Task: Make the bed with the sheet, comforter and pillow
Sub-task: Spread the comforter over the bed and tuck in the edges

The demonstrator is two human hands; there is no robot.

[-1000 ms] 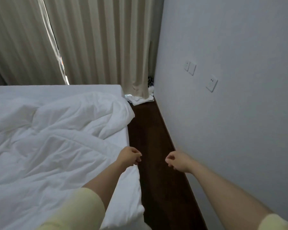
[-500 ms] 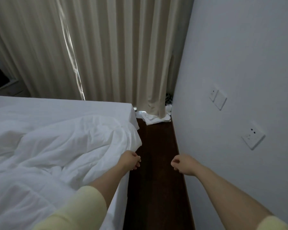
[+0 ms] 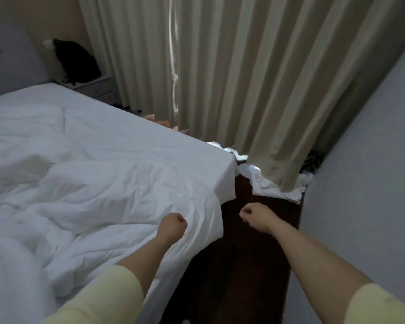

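I am judging the step in hand as spreading the comforter (image 3: pixel 98 197), which is lying rumpled across the centre and lower left of the frame over the sheet (image 3: pixel 131 129). No pillow is showing. The left hand (image 3: pixel 172 226) is hovering over the comforter's edge, fingers curled, holding nothing. The right hand (image 3: pixel 255 217) is curling empty above the floor (image 3: pixel 243 265), lower centre. Next move: gripping the comforter corner and pulling it flat.

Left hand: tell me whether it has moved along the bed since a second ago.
Yes. The left hand has moved forward along the bed edge, toward the mattress corner by the curtain.
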